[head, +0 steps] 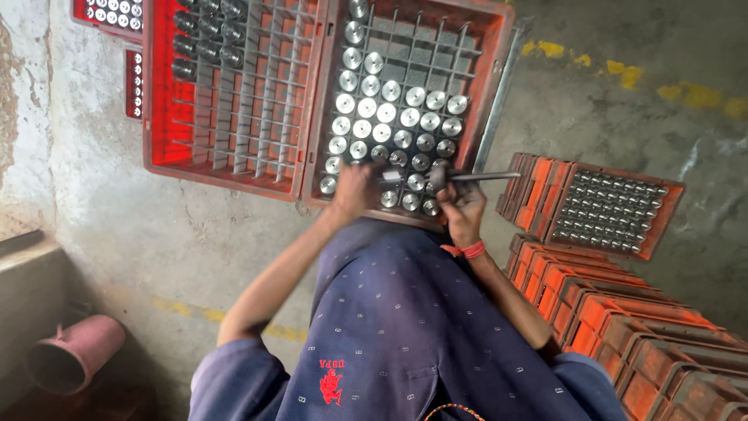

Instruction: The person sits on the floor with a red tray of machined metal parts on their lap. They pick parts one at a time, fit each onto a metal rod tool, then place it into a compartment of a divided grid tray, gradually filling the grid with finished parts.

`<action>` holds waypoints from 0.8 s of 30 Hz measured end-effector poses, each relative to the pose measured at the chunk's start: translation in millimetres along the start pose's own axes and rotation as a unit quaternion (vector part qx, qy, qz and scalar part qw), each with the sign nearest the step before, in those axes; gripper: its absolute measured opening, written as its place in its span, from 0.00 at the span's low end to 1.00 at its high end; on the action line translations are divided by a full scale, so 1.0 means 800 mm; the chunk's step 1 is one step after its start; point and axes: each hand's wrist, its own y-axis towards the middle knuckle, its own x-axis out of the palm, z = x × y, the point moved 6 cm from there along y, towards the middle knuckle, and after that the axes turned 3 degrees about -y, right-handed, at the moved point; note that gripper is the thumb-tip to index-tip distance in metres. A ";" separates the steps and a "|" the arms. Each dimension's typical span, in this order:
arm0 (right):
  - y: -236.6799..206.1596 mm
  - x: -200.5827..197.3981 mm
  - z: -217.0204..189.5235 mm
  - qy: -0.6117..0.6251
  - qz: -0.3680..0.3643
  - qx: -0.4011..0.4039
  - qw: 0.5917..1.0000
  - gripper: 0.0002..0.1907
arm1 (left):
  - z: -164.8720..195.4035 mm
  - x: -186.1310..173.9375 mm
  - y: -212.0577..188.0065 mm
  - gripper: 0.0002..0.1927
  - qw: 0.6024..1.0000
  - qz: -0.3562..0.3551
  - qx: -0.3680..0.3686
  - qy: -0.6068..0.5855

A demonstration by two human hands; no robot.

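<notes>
A red plastic crate (499, 47) with a grey grid holds several shiny metal cylinders (387, 113) standing on end. My left hand (352, 191) rests at the crate's near edge, fingers closed around one metal cylinder (390, 178). My right hand (460, 209), with a red thread at the wrist, grips a thin metal rod (487, 177) that points to the right over the crate's corner. The two hands are close together, and the rod's inner end meets the cylinder between them.
A second red crate (156, 117) to the left is mostly empty grid, with dark cylinders at its top. Stacked orange crates (592, 304) stand at the right, one filled with small metal parts (612, 210). A pink pipe (74, 355) lies at the lower left on the concrete floor.
</notes>
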 end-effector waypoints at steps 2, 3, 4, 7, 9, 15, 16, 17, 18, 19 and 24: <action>0.011 -0.038 -0.007 -0.018 0.065 -0.080 0.995 0.13 | -0.028 -0.021 0.052 0.34 0.997 -0.023 0.016 0.073; 0.014 -0.053 -0.011 -0.027 0.097 -0.119 0.988 0.11 | -0.041 -0.035 0.078 0.29 0.996 -0.025 0.005 0.084; 0.016 -0.062 -0.010 0.000 0.099 -0.116 0.988 0.11 | -0.052 -0.050 0.102 0.28 0.995 -0.028 -0.006 0.093; 0.023 -0.080 -0.015 0.056 0.105 -0.123 0.985 0.12 | -0.043 -0.103 0.167 0.29 0.992 0.090 0.066 0.050; 0.017 -0.078 -0.018 0.057 0.105 -0.138 0.983 0.10 | -0.028 -0.124 0.196 0.28 0.980 0.140 0.100 0.101; -0.007 -0.048 0.003 0.098 0.099 -0.058 0.989 0.14 | -0.008 -0.146 0.236 0.20 0.982 0.110 0.109 0.111; -0.009 -0.044 0.005 0.092 0.095 -0.059 0.989 0.15 | -0.012 -0.153 0.232 0.22 0.985 0.131 0.094 0.060; -0.010 -0.039 0.007 0.088 0.091 -0.061 0.990 0.15 | -0.019 -0.159 0.226 0.24 0.985 0.154 0.080 0.010; -0.011 -0.035 0.008 0.085 0.087 -0.063 0.991 0.16 | -0.026 -0.165 0.217 0.22 0.985 0.159 0.073 0.005; -0.012 -0.033 0.010 0.084 0.083 -0.058 0.991 0.16 | -0.036 -0.170 0.205 0.21 0.985 0.163 0.064 -0.001; -0.016 -0.027 0.017 0.024 0.102 -0.004 0.994 0.20 | -0.135 -0.239 0.121 0.36 0.971 0.232 -0.044 0.036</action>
